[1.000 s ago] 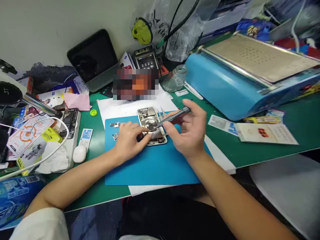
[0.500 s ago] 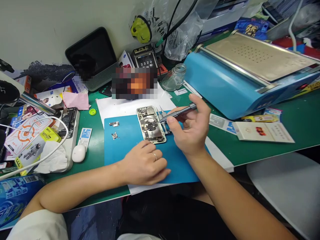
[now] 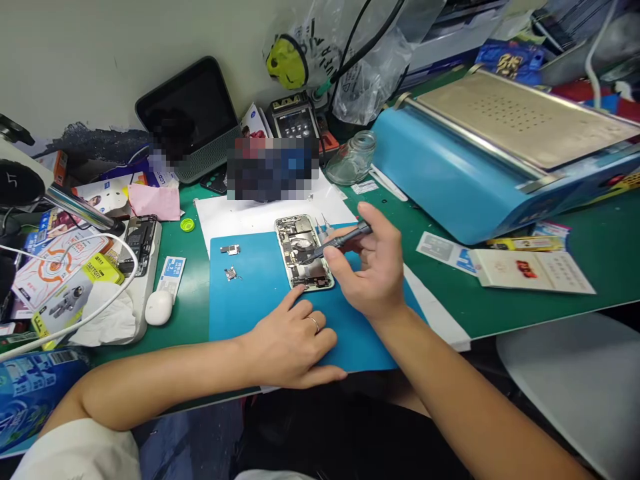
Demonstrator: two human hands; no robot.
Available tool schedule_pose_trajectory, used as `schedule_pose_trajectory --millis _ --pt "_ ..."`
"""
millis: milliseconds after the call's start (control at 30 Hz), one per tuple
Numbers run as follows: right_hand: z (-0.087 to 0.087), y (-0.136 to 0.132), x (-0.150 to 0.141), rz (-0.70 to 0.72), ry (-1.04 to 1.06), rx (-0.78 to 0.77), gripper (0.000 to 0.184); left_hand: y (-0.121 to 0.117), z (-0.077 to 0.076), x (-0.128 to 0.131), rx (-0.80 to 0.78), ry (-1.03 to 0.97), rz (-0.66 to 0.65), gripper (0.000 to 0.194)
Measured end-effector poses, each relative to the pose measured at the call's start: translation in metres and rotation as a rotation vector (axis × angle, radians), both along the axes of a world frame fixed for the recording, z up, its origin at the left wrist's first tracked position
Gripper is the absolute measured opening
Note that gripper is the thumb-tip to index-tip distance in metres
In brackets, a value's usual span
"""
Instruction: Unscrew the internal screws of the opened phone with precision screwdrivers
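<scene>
Smooth green tabletop [image 3: 505, 313] runs beneath a plain, pale wall [image 3: 75, 60]. Nearest, the left hand [image 3: 297, 340], a thin ring on one finger, lies palm down with nothing visible in its grasp. Its thumb stretches out, the middle fingers bend loosely, and the straight index finger meets the lower rim of an opened phone [image 3: 296, 241]. Beside it, the right hand [image 3: 370, 267] pinches a slim, dark metal screwdriver [image 3: 345, 240] between thumb and fingers, slanted so its tip is over the phone's insides; whether it touches is too small to tell. That phone, a pale rounded frame full of silvery and black components, lies on a flat, matte blue mat [image 3: 245, 313], right of two small metallic parts [image 3: 231, 250]. White paper [image 3: 225, 217] shows past the mat. Farther back are a clear glass jar [image 3: 353, 160] and a glossy blue machine [image 3: 450, 173] topped by a perforated metal plate.
</scene>
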State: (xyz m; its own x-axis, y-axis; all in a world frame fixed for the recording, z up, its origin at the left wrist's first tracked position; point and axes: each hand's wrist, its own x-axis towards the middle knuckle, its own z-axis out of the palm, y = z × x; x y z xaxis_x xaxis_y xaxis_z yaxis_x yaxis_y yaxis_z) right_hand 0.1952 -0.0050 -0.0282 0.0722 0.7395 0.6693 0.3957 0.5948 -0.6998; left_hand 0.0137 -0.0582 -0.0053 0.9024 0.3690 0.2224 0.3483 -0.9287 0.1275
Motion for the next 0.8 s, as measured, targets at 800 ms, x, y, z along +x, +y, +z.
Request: schedule_pose_trajectory --millis 800 --pt "-0.0006 0.0024 -0.0001 -0.018 0.039 -0.027 0.056 0.0022 -0.0046 -0.001 -0.003 -0.014 -0.004 0.055"
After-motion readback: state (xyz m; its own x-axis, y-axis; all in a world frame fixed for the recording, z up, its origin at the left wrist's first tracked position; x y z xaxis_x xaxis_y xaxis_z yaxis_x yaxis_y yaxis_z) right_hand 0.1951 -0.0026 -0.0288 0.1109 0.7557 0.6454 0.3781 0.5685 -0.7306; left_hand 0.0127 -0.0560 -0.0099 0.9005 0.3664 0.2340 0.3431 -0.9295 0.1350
